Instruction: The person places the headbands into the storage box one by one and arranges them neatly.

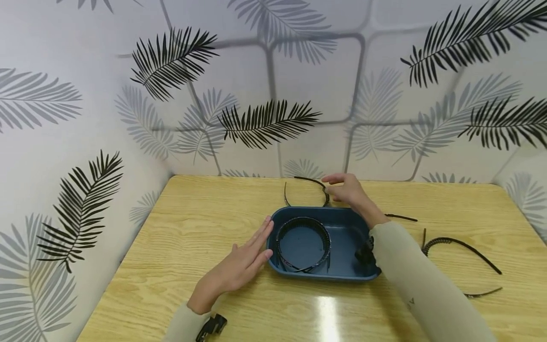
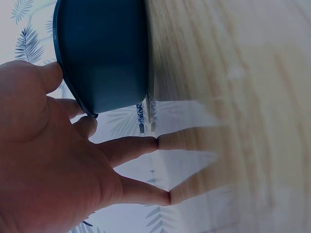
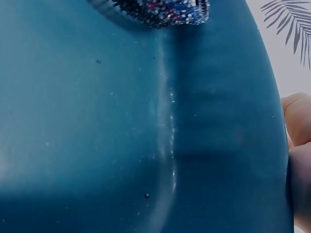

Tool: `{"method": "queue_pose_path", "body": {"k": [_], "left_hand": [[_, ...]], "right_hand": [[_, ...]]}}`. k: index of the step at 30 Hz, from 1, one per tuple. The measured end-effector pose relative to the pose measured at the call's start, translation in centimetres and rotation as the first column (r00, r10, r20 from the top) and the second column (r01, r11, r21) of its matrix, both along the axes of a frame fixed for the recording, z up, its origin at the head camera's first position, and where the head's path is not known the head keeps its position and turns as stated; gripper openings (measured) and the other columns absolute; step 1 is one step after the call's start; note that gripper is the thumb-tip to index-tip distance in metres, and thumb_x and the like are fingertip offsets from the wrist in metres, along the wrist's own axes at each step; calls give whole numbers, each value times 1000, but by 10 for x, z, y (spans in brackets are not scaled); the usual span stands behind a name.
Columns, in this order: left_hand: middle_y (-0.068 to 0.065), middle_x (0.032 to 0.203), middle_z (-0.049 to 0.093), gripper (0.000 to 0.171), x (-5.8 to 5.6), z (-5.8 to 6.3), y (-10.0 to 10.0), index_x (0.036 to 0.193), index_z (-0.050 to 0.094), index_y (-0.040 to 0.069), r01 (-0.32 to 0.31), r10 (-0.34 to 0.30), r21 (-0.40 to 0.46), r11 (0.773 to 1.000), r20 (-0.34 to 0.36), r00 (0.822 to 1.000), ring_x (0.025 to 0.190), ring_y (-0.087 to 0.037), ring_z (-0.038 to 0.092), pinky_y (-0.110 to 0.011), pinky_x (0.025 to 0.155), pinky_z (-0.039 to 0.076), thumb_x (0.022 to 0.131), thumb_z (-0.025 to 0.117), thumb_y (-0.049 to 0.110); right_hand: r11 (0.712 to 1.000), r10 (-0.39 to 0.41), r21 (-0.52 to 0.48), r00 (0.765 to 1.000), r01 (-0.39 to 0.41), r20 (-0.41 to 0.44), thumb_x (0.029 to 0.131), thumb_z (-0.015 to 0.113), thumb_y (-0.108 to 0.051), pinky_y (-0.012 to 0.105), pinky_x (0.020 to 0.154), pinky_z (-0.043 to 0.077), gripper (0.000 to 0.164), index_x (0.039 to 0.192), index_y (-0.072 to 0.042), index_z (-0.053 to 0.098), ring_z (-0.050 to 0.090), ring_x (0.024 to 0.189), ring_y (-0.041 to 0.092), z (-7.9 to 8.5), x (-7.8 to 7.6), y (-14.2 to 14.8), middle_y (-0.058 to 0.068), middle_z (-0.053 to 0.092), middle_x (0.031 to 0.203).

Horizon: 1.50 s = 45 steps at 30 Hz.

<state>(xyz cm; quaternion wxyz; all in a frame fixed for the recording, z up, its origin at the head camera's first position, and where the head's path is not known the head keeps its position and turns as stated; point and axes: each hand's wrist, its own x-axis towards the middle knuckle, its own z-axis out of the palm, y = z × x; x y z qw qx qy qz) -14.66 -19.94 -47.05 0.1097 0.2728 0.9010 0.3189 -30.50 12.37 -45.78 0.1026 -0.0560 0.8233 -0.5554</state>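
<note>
A dark blue bin [image 1: 346, 277] stands on the table, with glittery headbands [image 1: 328, 240] lying in its left part. My left hand [image 1: 241, 266] is at the bin's left end with its fingers extended. In the left wrist view, the thumb and nearby fingers touch the bin's rim, while two other fingertips meet the table. My right hand [image 1: 348, 192] reaches over the bin to its far side, beside a thin black headband [image 1: 315, 181] behind the bin. Its thumb and fingers are bent and parted close to that headband, with no clear hold on it.
More dark headbands [image 1: 463, 247] lie on the table [image 1: 192, 213] to the right, partly hidden by the right sleeve [image 1: 419, 280]. A leaf-patterned wall [image 1: 248, 161] borders the table's back and left sides.
</note>
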Motion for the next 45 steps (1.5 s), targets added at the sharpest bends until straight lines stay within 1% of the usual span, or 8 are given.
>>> {"method": "queue_pose_path", "body": {"k": [5, 12, 16, 24, 30, 36, 41, 45], "left_hand": [[6, 173, -5, 64, 0, 0, -2, 167, 0, 26, -2, 2, 3, 1000, 0, 1000, 152, -27, 25, -88, 99, 14, 114, 35, 38], [13, 171, -9, 65, 0, 0, -2, 167, -1, 27, -1, 1, -5, 1000, -3, 1000, 152, -27, 25, -88, 99, 14, 113, 33, 42], [18, 169, -11, 65, -1, 1, -1, 167, 0, 27, 1, -1, -3, 1000, -3, 1000, 152, -27, 24, -88, 99, 14, 114, 33, 41], [11, 172, -9, 65, -1, 2, 1, 167, -1, 27, 5, -5, -8, 1000, 6, 1000, 153, -25, 22, -88, 98, 14, 114, 33, 40], [9, 172, -6, 65, 0, 0, 1, 167, 0, 27, -4, 4, -3, 1000, 7, 1000, 153, -25, 22, -88, 98, 14, 114, 35, 38], [13, 171, -9, 65, -1, 1, 5, 167, 0, 27, -1, 1, -4, 1000, 9, 1000, 154, -22, 18, -88, 99, 14, 113, 34, 40], [15, 170, -10, 65, -1, -1, 7, 167, 1, 27, -2, 2, 2, 1000, 10, 1000, 154, -22, 16, -89, 99, 13, 114, 36, 38], [15, 170, -10, 64, 0, -3, 6, 167, 1, 27, -14, 14, 4, 1000, 13, 1000, 154, -23, 15, -89, 98, 11, 114, 36, 37]], "right_hand": [[999, -13, 35, 999, 11, 51, 99, 58, 1, 37, 74, 57, 40, 138, 8, 59, 59, 98, 34, -3, -3, -4, 32, 47, 144], [993, 5, 113, 993, -18, 115, 99, 60, 0, 38, 81, 59, 40, 139, 5, 60, 59, 115, 40, -2, -3, -7, 32, 47, 144], [990, 30, 137, 994, -45, 109, 97, 61, 3, 39, 85, 59, 41, 138, 7, 60, 60, 117, 42, 0, -2, -7, 35, 47, 143], [982, 64, 175, 997, -72, 49, 93, 64, 6, 32, 73, 59, 37, 130, 11, 64, 66, 102, 37, -3, -3, -5, 34, 57, 130], [978, 74, 194, 997, -78, 27, 93, 64, 7, 30, 73, 59, 36, 128, 14, 65, 69, 100, 36, -6, -3, -6, 31, 63, 127], [981, 46, 189, 999, -50, 27, 90, 65, 8, 31, 72, 59, 37, 126, 15, 65, 70, 96, 33, -4, -2, -1, 32, 63, 127], [991, -15, 134, 999, 10, 41, 89, 65, 7, 28, 66, 57, 35, 124, 13, 68, 67, 87, 25, -5, 0, -1, 29, 65, 123], [996, -24, 82, 998, 20, 51, 90, 65, 7, 32, 71, 60, 36, 125, 14, 67, 69, 91, 27, -6, -1, -2, 30, 64, 124]]}}
